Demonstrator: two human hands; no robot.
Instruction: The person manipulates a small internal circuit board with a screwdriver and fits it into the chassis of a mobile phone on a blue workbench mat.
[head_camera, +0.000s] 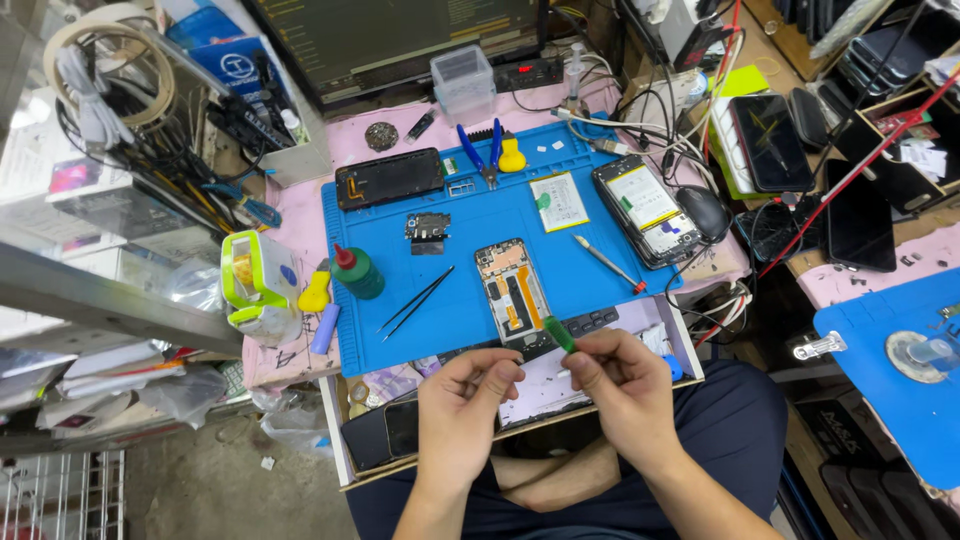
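A green-handled screwdriver (558, 333) is pinched in the fingers of the right hand (612, 385), just near of an opened phone frame (512, 290) on the blue mat (460, 235). The left hand (462, 400), fingers pressed together, meets it at the near tabletop edge. Black tweezers (415, 300) lie left; a second opened phone (645, 208) far right.

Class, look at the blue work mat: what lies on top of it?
On the blue mat lie an opened phone frame, black tweezers, a green bottle and blue pliers. The mat's near edge is hidden behind the hands.
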